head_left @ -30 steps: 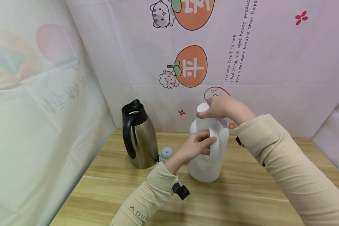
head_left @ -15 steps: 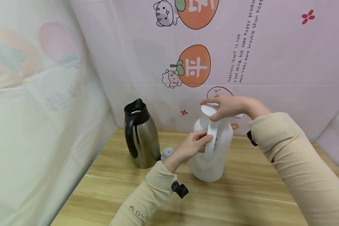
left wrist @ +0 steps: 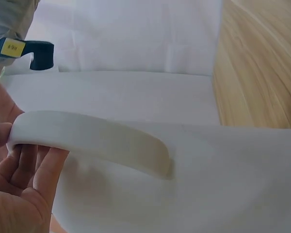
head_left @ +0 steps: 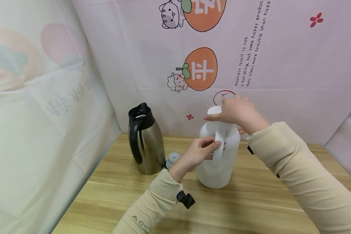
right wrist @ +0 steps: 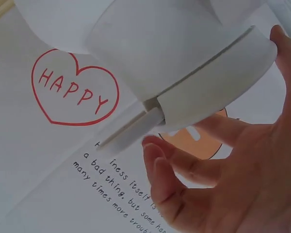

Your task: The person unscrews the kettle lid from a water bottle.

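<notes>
A white plastic jug (head_left: pixel 217 174) stands upright on the table, its handle toward me. My left hand (head_left: pixel 196 152) holds the upper part of that handle (left wrist: pixel 92 136), thumb on one side and fingers curled through the loop. On the jug's neck sits a white lid (head_left: pixel 214 110). My right hand (head_left: pixel 239 112) reaches over from the right and grips the lid's rim between thumb and fingers. From the right wrist view, the lid (right wrist: pixel 218 80) has a flat tab (right wrist: pixel 131 128) sticking out at one end, and several of my fingers curl loosely beside it.
Left of the jug stands a steel vacuum jug (head_left: pixel 150 148) with a black handle and open top. A grey stopper (head_left: pixel 173 158) is between the two, partly behind my left wrist. A printed cloth (head_left: pixel 146 65) hangs close behind the wooden table (head_left: pixel 114 198).
My right hand first swung right, bringing the lid's tab into view on the right, then turned back left; the tab is now hidden in the head view. My left hand keeps its hold.
</notes>
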`<state>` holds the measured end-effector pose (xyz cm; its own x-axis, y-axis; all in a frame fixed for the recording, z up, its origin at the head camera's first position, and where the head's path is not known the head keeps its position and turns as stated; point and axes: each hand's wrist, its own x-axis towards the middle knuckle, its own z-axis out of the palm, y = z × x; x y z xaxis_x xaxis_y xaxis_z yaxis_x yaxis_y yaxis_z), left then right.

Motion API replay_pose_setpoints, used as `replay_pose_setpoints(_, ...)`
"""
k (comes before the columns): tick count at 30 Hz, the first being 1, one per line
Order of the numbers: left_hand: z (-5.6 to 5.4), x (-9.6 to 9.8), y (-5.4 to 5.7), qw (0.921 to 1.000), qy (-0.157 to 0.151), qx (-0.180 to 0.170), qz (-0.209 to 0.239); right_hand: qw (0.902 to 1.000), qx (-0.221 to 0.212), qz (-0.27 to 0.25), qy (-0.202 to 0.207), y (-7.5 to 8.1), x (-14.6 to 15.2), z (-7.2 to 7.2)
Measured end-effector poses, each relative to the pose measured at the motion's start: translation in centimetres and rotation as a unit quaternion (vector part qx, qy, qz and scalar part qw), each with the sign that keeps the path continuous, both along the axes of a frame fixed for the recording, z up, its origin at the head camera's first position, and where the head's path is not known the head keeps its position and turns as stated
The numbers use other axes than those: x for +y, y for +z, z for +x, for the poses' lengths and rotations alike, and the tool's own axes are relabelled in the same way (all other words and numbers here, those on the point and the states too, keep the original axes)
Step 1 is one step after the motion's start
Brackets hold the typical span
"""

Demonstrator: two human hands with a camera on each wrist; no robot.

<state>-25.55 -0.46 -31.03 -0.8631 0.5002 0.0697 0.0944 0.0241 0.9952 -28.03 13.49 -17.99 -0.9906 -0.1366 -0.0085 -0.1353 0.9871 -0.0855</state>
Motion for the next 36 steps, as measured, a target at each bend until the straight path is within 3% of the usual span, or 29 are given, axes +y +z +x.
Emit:
replay_pose_setpoints(8,0.7,0.5,0.0,0.9997,0.024,-0.004,0.002,0.9999,-0.012,0.006,0.0,0.2,-0.4,0.3)
replay_pose_setpoints(15,0.7,0.6,-0.1,0.9996,0.021,-0.015,0.013,0.9997,-0.01,0.022,0.003,0.1,-0.4,0.3)
replay_pose_setpoints(20,0.6,0.6,-0.2,0.9996,0.024,-0.013,0.006,0.9979,-0.023,0.019,0.057,0.2,0.2,0.0)
replay_pose_setpoints(25,0.6,0.6,-0.1,0.9995,0.029,-0.015,0.001,0.9918,-0.034,-0.028,0.12,0.1,1.0,-0.6)
replay_pose_setpoints(30,0.6,0.6,-0.2,0.9995,0.027,-0.013,0.005,0.9844,-0.04,-0.067,0.158,-0.5,1.3,-0.8)
replay_pose_setpoints(33,0.6,0.6,-0.2,0.9996,0.023,-0.014,0.008,0.9857,-0.03,-0.084,0.143,-0.9,1.0,-0.7)
replay_pose_setpoints(36,0.6,0.6,-0.2,0.9996,0.02,-0.017,0.011,0.9923,-0.009,-0.09,0.084,-1.1,0.3,-0.4)
